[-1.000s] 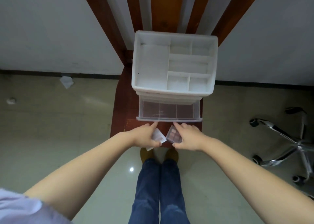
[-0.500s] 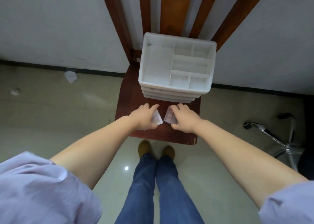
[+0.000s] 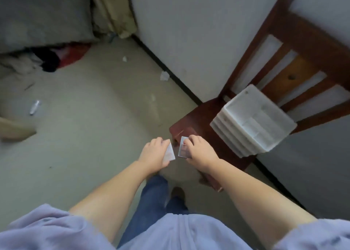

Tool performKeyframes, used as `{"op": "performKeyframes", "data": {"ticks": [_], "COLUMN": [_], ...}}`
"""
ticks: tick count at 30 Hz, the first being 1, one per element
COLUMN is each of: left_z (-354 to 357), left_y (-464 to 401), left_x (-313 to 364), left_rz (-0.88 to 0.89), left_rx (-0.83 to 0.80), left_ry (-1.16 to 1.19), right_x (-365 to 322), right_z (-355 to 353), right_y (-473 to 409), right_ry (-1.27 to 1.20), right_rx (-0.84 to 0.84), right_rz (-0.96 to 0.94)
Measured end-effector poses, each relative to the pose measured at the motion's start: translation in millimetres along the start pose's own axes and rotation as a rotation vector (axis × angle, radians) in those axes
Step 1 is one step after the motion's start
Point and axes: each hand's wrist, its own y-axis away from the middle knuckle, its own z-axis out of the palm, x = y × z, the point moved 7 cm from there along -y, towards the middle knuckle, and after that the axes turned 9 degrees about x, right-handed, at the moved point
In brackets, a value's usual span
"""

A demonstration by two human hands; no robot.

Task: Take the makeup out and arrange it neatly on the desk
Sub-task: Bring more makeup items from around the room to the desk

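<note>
My left hand point(image 3: 154, 152) grips a small pale flat makeup case point(image 3: 170, 152) by its edge. A second small clear palette point(image 3: 182, 149) with brownish pans is held in the curled fingers of my right hand point(image 3: 200, 152). Both hands hang side by side over the floor, just off the front left corner of a dark wooden chair point(image 3: 198, 121). A white plastic drawer organiser point(image 3: 251, 119) stands on the chair seat, its drawers pushed in and its open top tray showing empty compartments. The frame is blurred by motion.
A white wall point(image 3: 189, 31) with a dark skirting runs diagonally behind the chair. Scraps of paper point(image 3: 164, 75) and a small bottle point(image 3: 35, 107) lie on the beige floor. A grey bed with clothes point(image 3: 62, 56) under it sits at the far left.
The view has swung left and away from the chair. Both hands came off the shut drawer and moved past the seat's corner, each still holding its makeup case.
</note>
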Motion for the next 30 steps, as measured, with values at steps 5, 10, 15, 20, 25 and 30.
{"op": "performKeyframes", "data": {"ticks": [5,10,15,20,25,30], "left_z": [-13.0,-6.3,24.8,72.2,109.8,135.1], "left_y": [110.9,257.2,412.6,568.8,720.1,824.1], "left_x": [-68.4,-126.5,-145.3,-138.0,-128.5,-126.5], "left_rz": [-0.317,-0.648,-0.907,-1.106,-1.325,-1.517], "left_rx": [0.112,0.231,0.329,0.348,0.381,0.46], "left_ry": [0.076,0.109,0.128,0.166,0.193,0.215], "right_x": [-95.2,-224.4,-370.9,-487.0,-594.9,-696.2], "right_z": [4.7,21.6,36.3,80.5,117.8,149.2], "right_y": [-1.4,5.1,71.3,163.4,258.3,325.2], "right_ry": [0.155,0.271,0.29,0.322,0.324,0.368], "right_rx": [-0.101,-0.025,-0.1,-0.112,-0.118,-0.146], "right_rz": [-0.339,-0.708,-0.979,-1.2,-1.405,-1.608]}}
